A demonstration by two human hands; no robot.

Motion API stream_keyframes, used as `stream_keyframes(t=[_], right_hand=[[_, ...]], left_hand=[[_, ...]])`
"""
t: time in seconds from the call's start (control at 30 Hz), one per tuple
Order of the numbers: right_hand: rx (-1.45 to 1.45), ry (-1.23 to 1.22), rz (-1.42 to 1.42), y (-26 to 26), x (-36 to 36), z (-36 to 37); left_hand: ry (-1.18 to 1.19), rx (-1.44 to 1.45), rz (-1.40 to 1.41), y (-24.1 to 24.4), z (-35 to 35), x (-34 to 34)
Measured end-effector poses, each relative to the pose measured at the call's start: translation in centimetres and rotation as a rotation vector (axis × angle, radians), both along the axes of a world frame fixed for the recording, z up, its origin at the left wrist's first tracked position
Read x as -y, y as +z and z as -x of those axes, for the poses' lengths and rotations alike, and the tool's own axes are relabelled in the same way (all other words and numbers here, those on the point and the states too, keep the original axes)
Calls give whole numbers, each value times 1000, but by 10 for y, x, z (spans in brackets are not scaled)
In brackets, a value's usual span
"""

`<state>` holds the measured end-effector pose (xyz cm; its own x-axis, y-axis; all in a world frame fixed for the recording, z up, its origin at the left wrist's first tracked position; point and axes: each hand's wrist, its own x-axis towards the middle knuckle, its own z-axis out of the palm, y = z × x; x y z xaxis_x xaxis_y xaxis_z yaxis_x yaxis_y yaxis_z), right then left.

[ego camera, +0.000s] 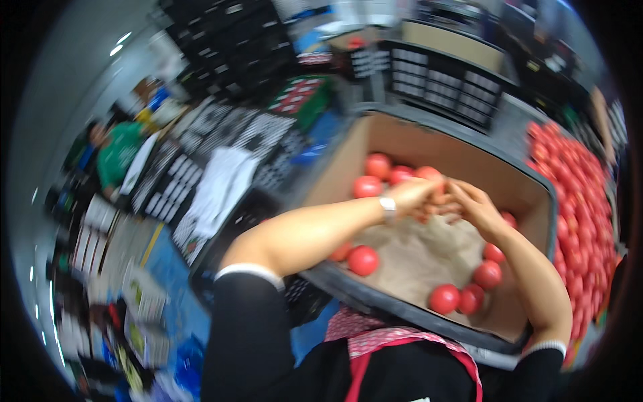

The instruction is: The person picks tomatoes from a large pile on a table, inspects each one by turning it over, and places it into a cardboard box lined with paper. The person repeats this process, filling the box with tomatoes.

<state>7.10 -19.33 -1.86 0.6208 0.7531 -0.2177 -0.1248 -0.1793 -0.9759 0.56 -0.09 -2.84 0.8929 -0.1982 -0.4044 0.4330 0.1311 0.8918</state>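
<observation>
My left hand, with a pale band at the wrist, meets my right hand above a dark plastic crate. Fingers of both are bent and touch or overlap; blur hides whether anything lies between them. Cardboard lines the crate walls, and crumpled brown paper covers its bottom. Red tomatoes sit along the sides: one tomato left of my hands, another tomato below my left forearm, and several near the front right, including a tomato. A tomato shows just behind my left fingers.
A large heap of tomatoes stands right of the crate. Black crates are stacked at the back left. A white cloth or paper lies over crates on the left. A person in a green shirt is farther left.
</observation>
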Motion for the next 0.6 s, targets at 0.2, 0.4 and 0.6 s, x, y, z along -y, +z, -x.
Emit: stream_keyframes(t=[0.2, 0.4, 0.6], right_hand=[[301, 230, 175, -16, -21, 14], [937, 371, 366, -45, -9, 16], [756, 581, 590, -60, -20, 59]], left_hand=[[55, 137, -318, -1, 9, -7], [193, 341, -327, 16, -2, 6], [62, 307, -334, 1, -8, -12]])
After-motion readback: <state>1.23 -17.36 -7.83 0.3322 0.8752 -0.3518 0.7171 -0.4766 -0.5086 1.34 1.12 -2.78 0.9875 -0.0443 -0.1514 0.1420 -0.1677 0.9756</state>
